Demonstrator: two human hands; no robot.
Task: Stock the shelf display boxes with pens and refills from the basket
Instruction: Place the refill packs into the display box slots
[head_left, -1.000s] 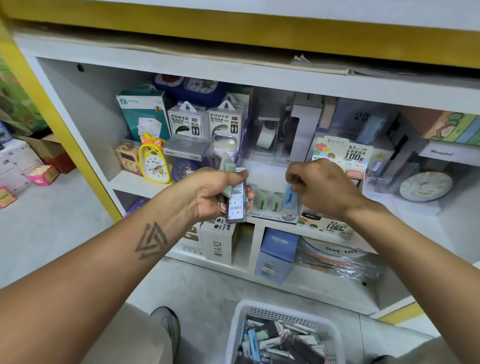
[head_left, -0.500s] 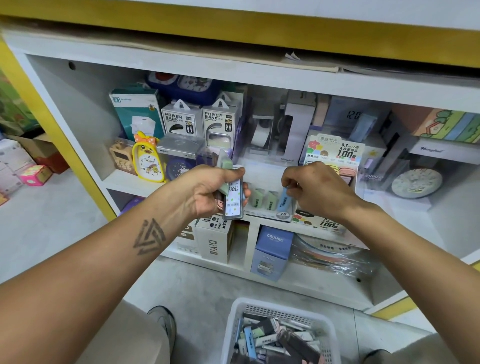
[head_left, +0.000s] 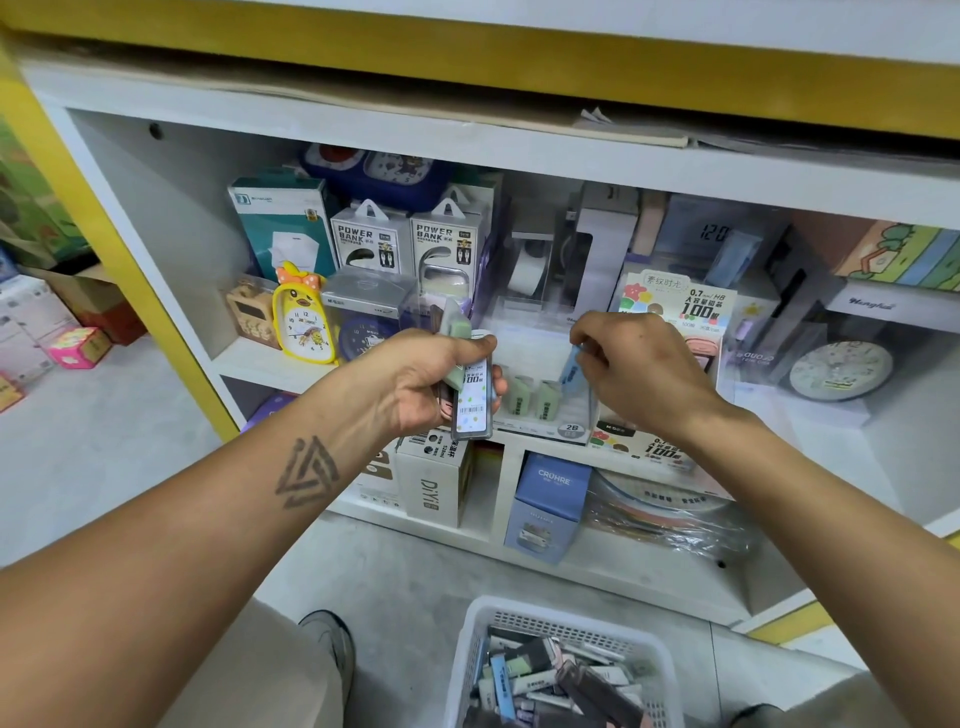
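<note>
Two hands work mid-frame: left hand (head_left: 431, 384) grips several refill cases (head_left: 470, 395), right hand (head_left: 631, 369) pinches a blue refill (head_left: 571, 370) over the clear display box (head_left: 540, 415). Best slid in upright beside the green ones (head_left: 532, 397). Basket (head_left: 563, 618), bottom centre, holds more.

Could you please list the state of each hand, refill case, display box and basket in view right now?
left hand: grips several refill cases, held upright.
right hand: pinches a blue refill case, tilted, over the display box.
clear display box: partly stocked, two green cases standing inside.
white basket: on the floor, holds many cases.
</note>
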